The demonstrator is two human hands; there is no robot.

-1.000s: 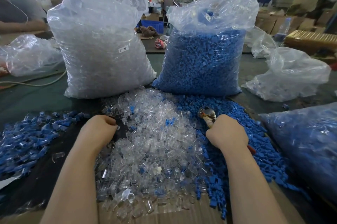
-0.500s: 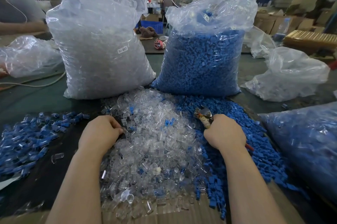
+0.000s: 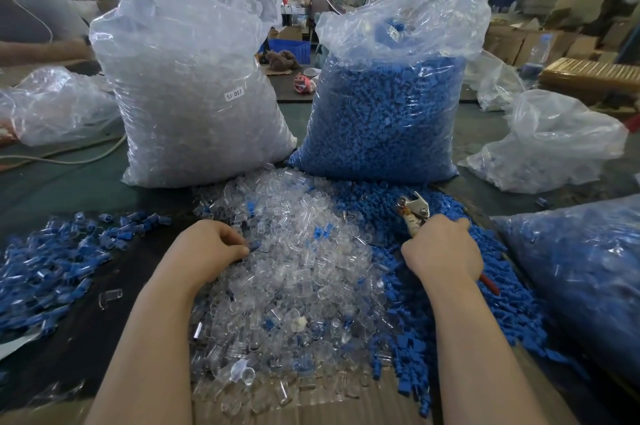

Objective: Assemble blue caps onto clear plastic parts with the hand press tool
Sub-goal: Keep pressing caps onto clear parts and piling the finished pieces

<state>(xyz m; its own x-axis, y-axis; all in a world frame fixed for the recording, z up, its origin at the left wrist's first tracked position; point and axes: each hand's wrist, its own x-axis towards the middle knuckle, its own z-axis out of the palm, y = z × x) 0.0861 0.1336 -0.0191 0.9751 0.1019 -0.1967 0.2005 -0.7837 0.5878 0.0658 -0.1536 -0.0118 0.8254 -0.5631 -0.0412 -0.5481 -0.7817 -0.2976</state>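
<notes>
One white label (image 3: 234, 94) "SJ 017" on clear-parts bag (image 3: 194, 85)

Two tall bags (image 3: 194, 85) wall off my reach ahead; a narrow gap between them, a side bag (image 3: 585, 272) crowds my right, dark table (image 3: 104, 331) lies open left.

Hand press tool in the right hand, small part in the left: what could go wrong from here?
1. The left hand pinches a small blue piece at its fingertips; a loose grip could drop it into the clear parts pile.
2. The right hand holds the hand press tool over the blue caps pile; closing it near the other hand might nip fingers.
</notes>
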